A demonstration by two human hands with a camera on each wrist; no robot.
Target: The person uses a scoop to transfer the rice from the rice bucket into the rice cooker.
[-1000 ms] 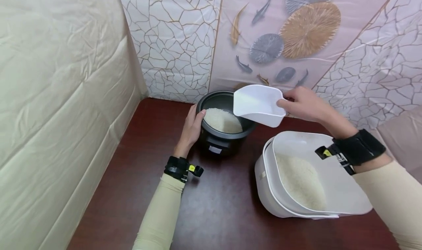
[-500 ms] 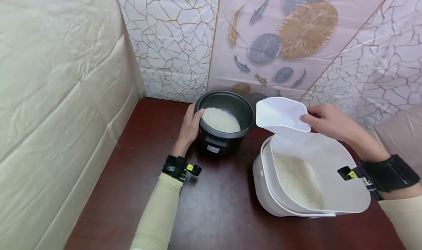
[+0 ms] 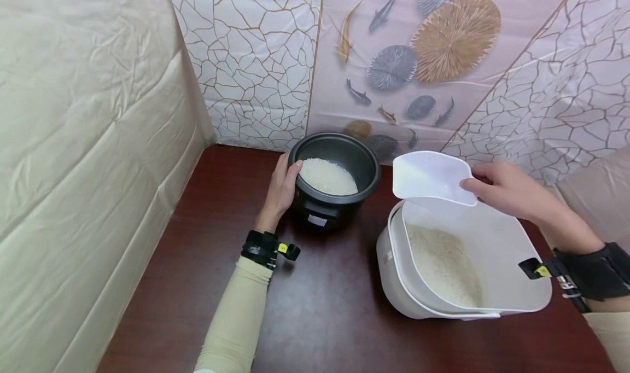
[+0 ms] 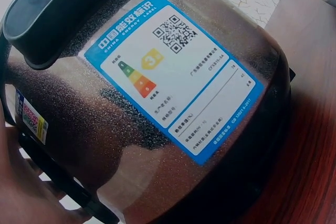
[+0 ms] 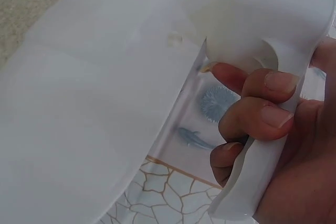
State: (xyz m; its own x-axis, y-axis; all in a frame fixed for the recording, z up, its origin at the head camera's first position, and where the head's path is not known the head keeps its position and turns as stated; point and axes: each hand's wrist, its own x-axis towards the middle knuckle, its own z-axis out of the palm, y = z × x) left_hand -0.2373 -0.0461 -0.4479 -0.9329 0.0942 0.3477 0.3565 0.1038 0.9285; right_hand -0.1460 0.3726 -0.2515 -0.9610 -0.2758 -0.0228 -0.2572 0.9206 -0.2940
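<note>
I record the right grip (image 3: 509, 191) with its fingers curled round the handle of a white scoop (image 3: 430, 176), as the right wrist view confirms. The scoop's long axis runs roughly crosswise in my head view, its mouth directed left, towards the black rice cooker (image 3: 355, 157); I see no rice in the scoop. The governing relation, in my judgement, is scoop to white bin (image 3: 400, 280): the bin stands below and on the near side, its far rim partly overlapped by the scoop. Whether they touch, I cannot determine. The loose rice (image 3: 443, 266) in the bin lies nearer the right grip than the left grip (image 3: 280, 191), which holds the cooker's left side, thumb at the rim. White rice (image 3: 328, 177) lies in the cooker. Both vessels stand on the dark red tabletop (image 3: 315, 307).
</note>
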